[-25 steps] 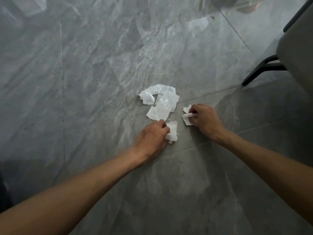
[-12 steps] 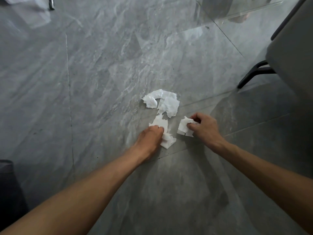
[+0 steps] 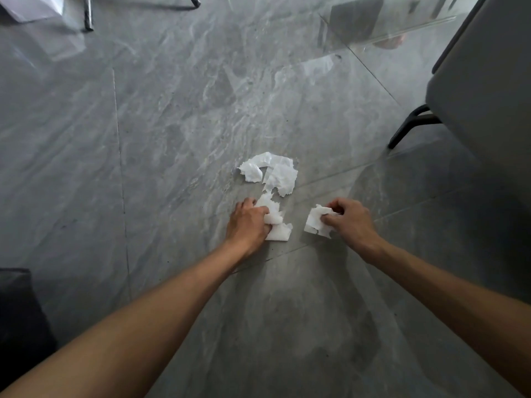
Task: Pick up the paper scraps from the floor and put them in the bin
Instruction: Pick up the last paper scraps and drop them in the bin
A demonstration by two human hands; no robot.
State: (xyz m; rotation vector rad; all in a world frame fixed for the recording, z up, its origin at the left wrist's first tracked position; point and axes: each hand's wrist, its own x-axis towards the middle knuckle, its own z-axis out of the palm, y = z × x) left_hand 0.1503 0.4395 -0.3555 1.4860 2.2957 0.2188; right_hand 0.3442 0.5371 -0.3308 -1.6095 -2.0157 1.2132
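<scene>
White torn paper scraps lie on the grey marble floor. My left hand grips a bunch of scraps against the floor, fingers curled round them. My right hand pinches a separate small bundle of scraps just to the right. Beyond both hands a loose cluster of scraps rests on the floor, untouched. A dark object at the lower left edge may be the bin; I cannot tell for sure.
A grey chair with a black leg stands at the right. Thin black metal legs and something white show at the top left. Bare floor tiles stretch to the left and ahead.
My left hand has reached forward and gathered another scraps piece from the cluster. My right hand has drawn its scraps slightly right and back. The view has pulled back and tilted up.
</scene>
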